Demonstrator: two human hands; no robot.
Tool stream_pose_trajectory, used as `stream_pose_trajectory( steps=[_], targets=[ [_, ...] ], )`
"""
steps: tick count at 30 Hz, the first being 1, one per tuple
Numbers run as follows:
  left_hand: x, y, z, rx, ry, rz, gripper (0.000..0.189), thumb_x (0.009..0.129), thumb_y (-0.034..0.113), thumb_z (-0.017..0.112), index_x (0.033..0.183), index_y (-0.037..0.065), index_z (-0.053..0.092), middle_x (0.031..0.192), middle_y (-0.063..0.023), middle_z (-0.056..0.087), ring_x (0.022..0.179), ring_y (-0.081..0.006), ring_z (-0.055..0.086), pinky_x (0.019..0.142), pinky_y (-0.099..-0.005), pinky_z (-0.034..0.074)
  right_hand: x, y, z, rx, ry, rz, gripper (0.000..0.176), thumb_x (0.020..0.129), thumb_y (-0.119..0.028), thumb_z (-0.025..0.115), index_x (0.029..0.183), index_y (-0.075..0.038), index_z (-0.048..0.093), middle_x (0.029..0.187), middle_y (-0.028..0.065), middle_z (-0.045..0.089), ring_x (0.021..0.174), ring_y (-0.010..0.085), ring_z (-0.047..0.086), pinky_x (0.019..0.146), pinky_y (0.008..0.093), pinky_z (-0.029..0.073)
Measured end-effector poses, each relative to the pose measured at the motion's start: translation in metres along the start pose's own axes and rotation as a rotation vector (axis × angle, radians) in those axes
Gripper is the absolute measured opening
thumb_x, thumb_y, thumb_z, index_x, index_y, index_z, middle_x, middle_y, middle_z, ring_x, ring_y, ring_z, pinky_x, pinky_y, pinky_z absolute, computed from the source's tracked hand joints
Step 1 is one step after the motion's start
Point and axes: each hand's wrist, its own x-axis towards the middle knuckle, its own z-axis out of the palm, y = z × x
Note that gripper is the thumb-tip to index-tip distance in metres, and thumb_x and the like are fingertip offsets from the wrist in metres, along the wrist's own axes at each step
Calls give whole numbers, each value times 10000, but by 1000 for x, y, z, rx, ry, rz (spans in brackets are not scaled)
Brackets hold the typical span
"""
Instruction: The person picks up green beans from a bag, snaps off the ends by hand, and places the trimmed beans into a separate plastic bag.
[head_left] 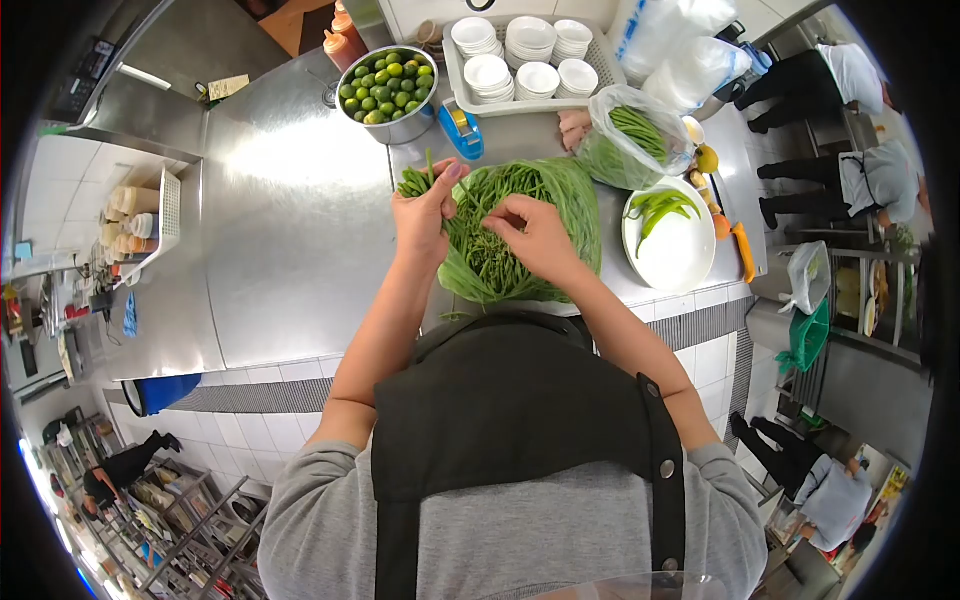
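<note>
A small bunch of green beans [412,184] is gripped in my left hand [424,222], with one bean sticking up past the thumb. Close by, my right hand [538,238] hovers over the bag, thumb and fingertips pinched together; whatever they hold, if anything, is too small to make out. Beneath both hands lies an open green plastic bag [582,195], full of loose green beans [488,262]. Right of it, a white plate [680,262] carries long green peppers [660,208]. Behind that plate rests a clear bag of more green beans [637,135].
A metal pot [408,128] of limes and a blue tape dispenser [461,130] stand behind the bag. Stacked white bowls fill a tray [606,65]. An orange-handled tool [744,252] lies near the right edge. Other people [835,185] stand at the right.
</note>
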Motion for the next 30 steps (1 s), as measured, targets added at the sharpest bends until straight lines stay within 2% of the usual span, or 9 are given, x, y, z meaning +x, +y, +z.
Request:
stream_pose_trajectory(
  steps=[2, 5, 11, 15, 18, 21, 24, 27, 30],
  targets=[
    [1, -1, -1, 22, 38, 12, 249, 866, 93, 806, 1050, -41, 704, 951, -133, 756, 542, -43, 454, 496, -214, 349, 3, -1, 0, -24, 13, -232, 99, 902, -88, 729, 909, -5, 677, 845, 24, 635, 752, 85, 555, 696, 271, 461],
    [-2, -4, -5, 38, 60, -7, 244, 871, 101, 804, 1047, -36, 705, 950, -125, 756, 556, -47, 464, 511, -217, 366, 5, -11, -5, 96, -60, -292, 78, 909, -59, 706, 893, -1, 656, 826, 21, 612, 760, 102, 557, 707, 265, 452],
    [1, -13, -26, -12, 108, -72, 254, 920, 111, 756, 1114, -10, 644, 973, -107, 708, 617, -62, 505, 545, -206, 426, 10, 2, -33, 764, -137, -136, 174, 963, -133, 637, 836, -16, 616, 828, 8, 593, 773, 95, 550, 674, 258, 421],
    [1, -12, -30, -158, 115, -146, 237, 951, 149, 727, 1115, 20, 615, 886, -66, 663, 659, -116, 571, 566, -225, 484, 19, -2, -44, -71, -225, 79, 288, 970, -225, 645, 782, -6, 629, 727, 63, 597, 647, 117, 533, 658, 292, 453],
    [1, -14, -32, -149, 102, -186, 212, 956, 206, 731, 1055, 38, 647, 819, -53, 641, 646, -164, 615, 558, -276, 509, 30, -9, -37, -559, -521, 311, 336, 954, -281, 673, 796, 16, 660, 786, 158, 629, 716, 258, 629, 702, 388, 495],
    [-5, -13, -19, -47, 160, -242, 248, 939, 218, 756, 1056, 40, 630, 765, -43, 596, 591, -163, 581, 531, -291, 500, 43, 43, -7, -553, -71, -113, 310, 911, -283, 718, 835, 16, 684, 907, 199, 662, 851, 373, 653, 755, 465, 507],
    [-7, -25, -25, 60, 101, -226, 277, 916, 189, 781, 1076, 27, 622, 710, -20, 553, 535, -133, 534, 496, -275, 452, 60, 63, 17, -614, 176, -48, 283, 870, -254, 754, 838, 16, 677, 961, 196, 657, 913, 378, 653, 764, 469, 512],
    [-10, -26, -28, 198, 26, -263, 265, 930, 156, 758, 1125, 41, 621, 623, 47, 427, 515, -93, 486, 459, -254, 356, 71, 74, 28, -530, 166, -4, 237, 856, -208, 763, 830, 12, 681, 910, 178, 671, 861, 378, 648, 755, 455, 515],
    [-9, -28, -26, 374, 34, -218, 202, 897, 133, 780, 1041, 20, 696, 608, 50, 482, 506, -66, 446, 458, -257, 328, 76, 72, 22, -302, 132, -19, 190, 852, -175, 760, 833, 3, 696, 824, 150, 683, 766, 323, 663, 713, 406, 526]
  ],
)
